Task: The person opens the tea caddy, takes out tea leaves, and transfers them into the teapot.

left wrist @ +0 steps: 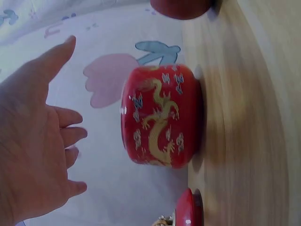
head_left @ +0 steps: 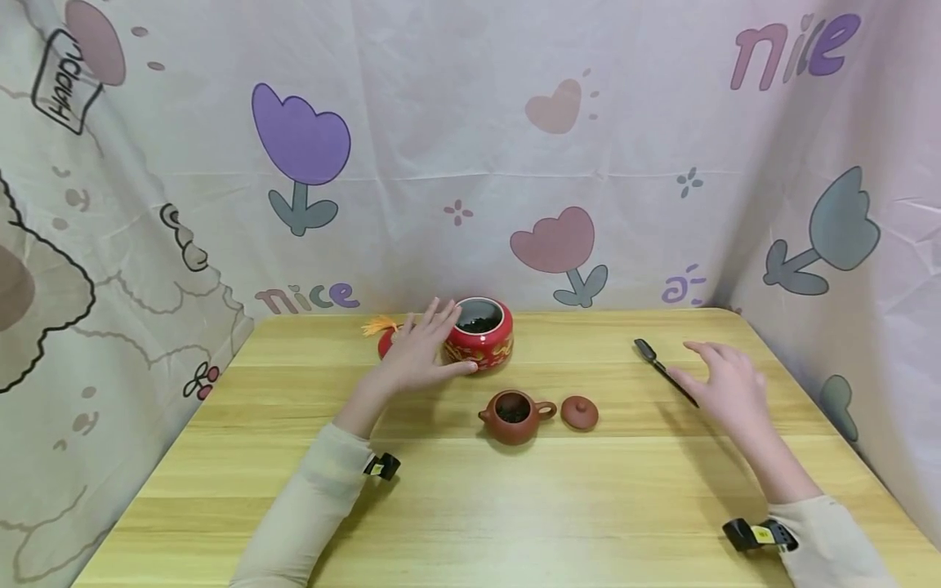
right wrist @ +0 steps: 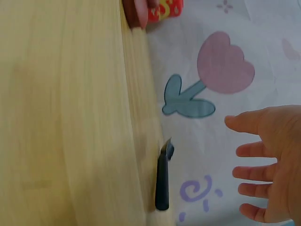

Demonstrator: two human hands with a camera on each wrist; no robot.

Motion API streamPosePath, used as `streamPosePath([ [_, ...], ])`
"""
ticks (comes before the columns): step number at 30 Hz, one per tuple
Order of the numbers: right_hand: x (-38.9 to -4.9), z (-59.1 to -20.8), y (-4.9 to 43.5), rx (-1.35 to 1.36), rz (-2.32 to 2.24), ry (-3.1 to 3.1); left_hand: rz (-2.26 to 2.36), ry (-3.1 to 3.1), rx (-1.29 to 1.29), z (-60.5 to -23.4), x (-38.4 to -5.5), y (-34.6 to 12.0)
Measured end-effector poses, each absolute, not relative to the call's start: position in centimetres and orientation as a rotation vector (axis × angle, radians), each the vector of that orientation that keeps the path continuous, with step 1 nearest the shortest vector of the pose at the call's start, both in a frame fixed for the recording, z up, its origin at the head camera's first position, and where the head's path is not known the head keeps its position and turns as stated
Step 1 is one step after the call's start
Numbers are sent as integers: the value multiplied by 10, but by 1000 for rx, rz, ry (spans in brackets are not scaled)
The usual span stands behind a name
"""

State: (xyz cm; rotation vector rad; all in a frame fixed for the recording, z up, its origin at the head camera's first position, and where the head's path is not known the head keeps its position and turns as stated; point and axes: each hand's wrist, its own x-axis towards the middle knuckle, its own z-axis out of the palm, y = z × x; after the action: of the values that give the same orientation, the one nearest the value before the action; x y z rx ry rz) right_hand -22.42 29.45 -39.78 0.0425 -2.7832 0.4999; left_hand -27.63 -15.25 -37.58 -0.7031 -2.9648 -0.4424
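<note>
A red jar [head_left: 491, 353] with a gold dragon, its mouth uncovered and dark contents inside, stands near the back of the table. Beside it, my left hand [head_left: 421, 356] hovers with its fingers extended; the left wrist view shows a gap between them and the jar. Partly behind that hand lies the red lid [left wrist: 188, 209] with a yellow tassel [head_left: 379, 326]. To the right, a black tea scoop [head_left: 666, 373] lies on the wood. My right hand [head_left: 733, 387] is held above and beside it, fingers spread and holding nothing.
A brown clay teapot [head_left: 512, 429] with dark matter inside stands in front of the jar, handle pointing right. Its round lid [head_left: 580, 414] lies just beyond the handle. A printed curtain [head_left: 412, 139] hangs behind and along both sides of the wooden table [head_left: 485, 523].
</note>
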Motion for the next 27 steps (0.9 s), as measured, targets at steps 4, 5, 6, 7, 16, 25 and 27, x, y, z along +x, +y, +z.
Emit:
streamPosePath([
  [4, -222, -395, 283, 103, 514, -2707, -440, -2959, -829, -374, -265, -148],
  [5, -222, -395, 280, 119, 516, -2693, -447, -2962, -852, -375, -263, -146],
  [6, -222, -395, 277, 134, 520, -2680, -443, -2961, -879, -376, -261, -144],
  [7, -222, -395, 274, 149, 528, -2669, -445, -2960, -905, -377, -259, -143],
  [16, -221, -403, 246, 272, 601, -2610, -446, -2948, -1092, -393, -248, -131],
  [25, -222, -415, 223, 367, 705, -2681, -345, -3033, -1166, -404, -242, -119],
  [27, -223, -418, 219, 388, 741, -2698, -334, -3056, -1165, -406, -241, -117],
])
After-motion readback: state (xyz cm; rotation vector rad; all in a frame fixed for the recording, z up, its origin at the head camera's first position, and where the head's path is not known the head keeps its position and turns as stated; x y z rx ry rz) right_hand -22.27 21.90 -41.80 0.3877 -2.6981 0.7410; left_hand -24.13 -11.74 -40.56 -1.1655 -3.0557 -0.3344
